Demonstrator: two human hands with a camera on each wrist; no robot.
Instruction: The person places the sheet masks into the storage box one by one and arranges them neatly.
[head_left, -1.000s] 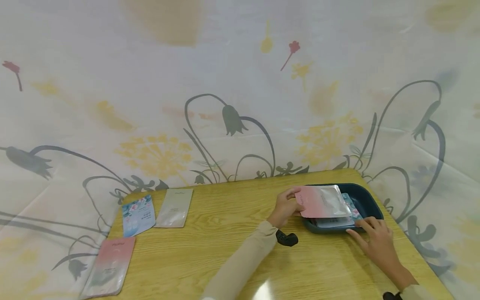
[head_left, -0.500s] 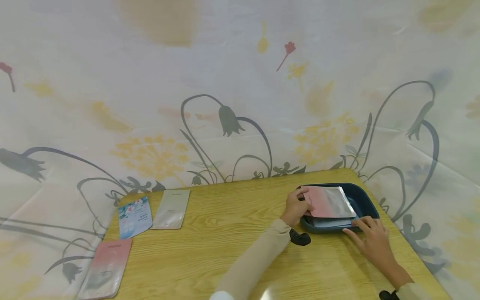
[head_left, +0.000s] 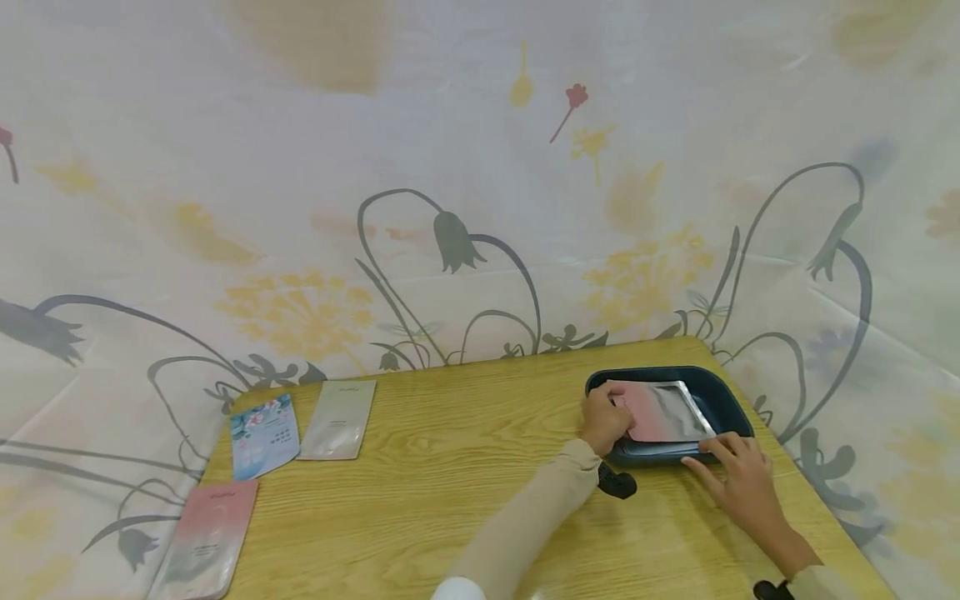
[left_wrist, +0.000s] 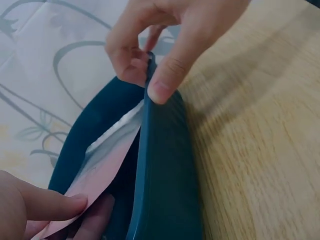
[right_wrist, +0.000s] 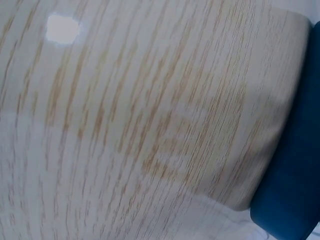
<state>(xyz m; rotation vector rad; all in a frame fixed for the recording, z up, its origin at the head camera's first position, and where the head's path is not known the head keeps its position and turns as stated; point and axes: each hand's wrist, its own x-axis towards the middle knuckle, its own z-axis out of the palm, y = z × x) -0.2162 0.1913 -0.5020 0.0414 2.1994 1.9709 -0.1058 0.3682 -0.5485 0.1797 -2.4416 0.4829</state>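
Observation:
My left hand [head_left: 606, 418] pinches one end of a pink and silver face mask sachet [head_left: 660, 412], thumb on top in the left wrist view. The sachet lies inside the dark blue tray [head_left: 723, 400], over paler packets [head_left: 660, 448] that are mostly covered. Thumb and fingers of my right hand [head_left: 738, 479] pinch the tray's near rim; the left wrist view shows this right hand [left_wrist: 175, 45] with the rim between its fingertips. In the right wrist view only the outer wall of the tray [right_wrist: 290, 165] shows, and no hand.
At the table's left lie a blue floral sachet [head_left: 264, 437], a pale beige and silver sachet [head_left: 337, 421] and another pink and silver sachet [head_left: 206, 537]. A printed flower curtain [head_left: 480, 167] hangs behind the wooden table [head_left: 420, 483].
My left hand has lowered the pink sachet into the tray, moving slightly right and down. My right hand stays on the near rim. The head view has shifted slightly.

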